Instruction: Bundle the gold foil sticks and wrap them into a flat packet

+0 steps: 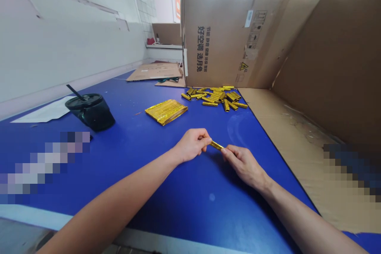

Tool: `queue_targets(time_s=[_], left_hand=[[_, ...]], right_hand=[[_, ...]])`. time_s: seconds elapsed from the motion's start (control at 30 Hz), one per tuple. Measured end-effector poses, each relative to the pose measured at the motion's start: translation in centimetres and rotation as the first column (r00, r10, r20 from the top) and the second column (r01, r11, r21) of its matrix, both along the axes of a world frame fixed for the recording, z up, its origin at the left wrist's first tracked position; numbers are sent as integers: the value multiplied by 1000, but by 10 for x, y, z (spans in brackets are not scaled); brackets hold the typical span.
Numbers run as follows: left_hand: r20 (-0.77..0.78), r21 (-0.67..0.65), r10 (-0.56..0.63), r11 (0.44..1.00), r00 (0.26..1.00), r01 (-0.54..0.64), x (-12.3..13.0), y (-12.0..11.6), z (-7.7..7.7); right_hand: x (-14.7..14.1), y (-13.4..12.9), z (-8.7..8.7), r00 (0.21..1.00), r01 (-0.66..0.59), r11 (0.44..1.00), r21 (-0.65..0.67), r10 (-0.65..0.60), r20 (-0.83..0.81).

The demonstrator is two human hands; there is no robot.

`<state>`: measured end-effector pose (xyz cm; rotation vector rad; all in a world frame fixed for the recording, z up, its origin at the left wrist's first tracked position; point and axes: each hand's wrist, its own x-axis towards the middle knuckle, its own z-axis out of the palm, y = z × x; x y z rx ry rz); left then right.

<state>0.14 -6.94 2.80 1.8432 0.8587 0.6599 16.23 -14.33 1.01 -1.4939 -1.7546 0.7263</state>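
Between my two hands, just over the blue table, is a thin gold foil roll [217,145]. My left hand [195,143] pinches its left end, and my right hand [242,163] grips the right end between thumb and fingers. Beyond my left hand lies a flat stack of gold foil sheets [166,111]. Farther back, a loose pile of small gold foil rolls [218,97] is spread in front of the cardboard box. The fingertips cover both ends of the held roll.
A dark cup with a straw [91,112] stands at the left, on or beside a white paper [44,110]. A large cardboard box [226,39] rises behind, and brown cardboard [285,139] borders the right side. Flat cardboard pieces [154,71] lie at the back.
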Motion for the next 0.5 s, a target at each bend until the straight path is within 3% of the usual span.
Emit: queue_targets(time_s=[0.17,0.33,0.5], left_hand=[[23,-6,3,1000,1000,-3,-5,6,1],[51,-6,17,1000,999,-16,-7,9,1],[134,-90,22,996,991,-10,-8,12,0]], right_hand=[[-1,-1,1,999,18,998,60,-20,31],[-1,-2,1,998,41,999,-6,-42,-42],[-1,-3,1,996,41,993,106,-49,71]])
